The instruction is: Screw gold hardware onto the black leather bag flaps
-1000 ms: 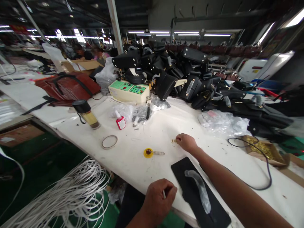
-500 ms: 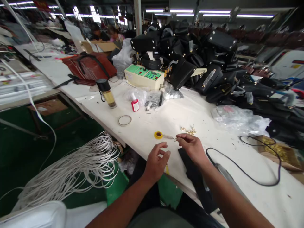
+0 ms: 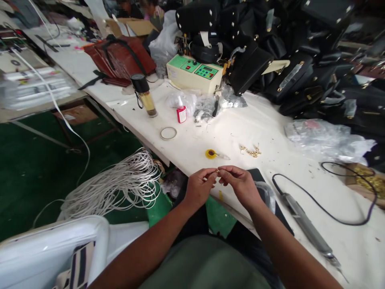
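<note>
Between the fingertips of both hands is a small gold-coloured metal fitting [image 3: 217,171], too small to make out fully. My left hand [image 3: 198,186] pinches it from one side and my right hand [image 3: 239,184] from the other, above the table's near edge. Just beyond them lies a round yellow piece with a dark centre [image 3: 211,154], a thin clear-handled tool touching it. A little farther right is a small pile of gold metal fittings [image 3: 253,151]. Under my right forearm lies a black strap-like piece [image 3: 267,192], partly covered by clear plastic.
A grey electric screwdriver [image 3: 308,224] with a looping black cord lies at right. Behind stand a red glue bottle [image 3: 181,113], a drink bottle [image 3: 144,96] and a control box [image 3: 194,74]. Black bags [image 3: 255,68] are heaped at the back. White cord [image 3: 120,184] coils at left.
My right hand has brought the gold fitting left and nearer to me. My left hand, earlier apart with fingers spread, now meets it and pinches. The view has tilted down.
</note>
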Demonstrator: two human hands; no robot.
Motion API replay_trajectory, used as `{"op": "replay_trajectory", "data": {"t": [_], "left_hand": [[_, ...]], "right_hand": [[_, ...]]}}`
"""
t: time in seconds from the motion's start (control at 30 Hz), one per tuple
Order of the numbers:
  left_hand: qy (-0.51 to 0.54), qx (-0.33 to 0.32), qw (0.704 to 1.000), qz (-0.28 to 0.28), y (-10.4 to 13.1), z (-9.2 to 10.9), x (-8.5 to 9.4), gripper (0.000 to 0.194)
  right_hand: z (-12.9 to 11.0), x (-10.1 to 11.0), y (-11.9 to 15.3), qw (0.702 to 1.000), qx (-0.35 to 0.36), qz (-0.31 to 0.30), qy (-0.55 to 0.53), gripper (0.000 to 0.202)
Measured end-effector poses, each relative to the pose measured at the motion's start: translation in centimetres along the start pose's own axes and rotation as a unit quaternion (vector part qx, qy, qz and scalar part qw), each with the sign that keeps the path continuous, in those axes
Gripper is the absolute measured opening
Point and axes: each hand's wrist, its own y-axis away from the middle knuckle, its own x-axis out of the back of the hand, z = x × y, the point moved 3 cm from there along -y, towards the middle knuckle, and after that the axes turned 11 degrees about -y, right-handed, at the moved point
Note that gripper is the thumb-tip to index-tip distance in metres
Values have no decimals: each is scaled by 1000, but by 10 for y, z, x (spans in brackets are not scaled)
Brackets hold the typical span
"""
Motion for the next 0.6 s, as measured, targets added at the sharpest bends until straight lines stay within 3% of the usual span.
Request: {"op": "replay_trajectory", "data": {"t": [0.1,0.2,0.27,0.37,0.47,0.53,0.6], "left_hand": [[72,47,996,3,-3,-5,1,34],[115,60,991,9,-7,-12,2,35],[122,58,991,14,-10,-17,3,34],[114,59,992,17,-15,-24,6,33],[60,34,997,21,-19,-29,11,30],[-27,-36,998,41,-23,-28,16,23],[-133,-141,979,63,-27,-25,18,17]], "right_hand": [[4,16,-22,985,86,47,140,35],[10,30,-52,918,205,75,331,33],[17,35,-71,876,226,58,422,35],[29,36,-89,842,196,26,502,29],[32,34,-92,834,183,26,521,22],[29,33,-89,843,191,30,502,23],[26,31,-84,856,196,22,477,25]]}}
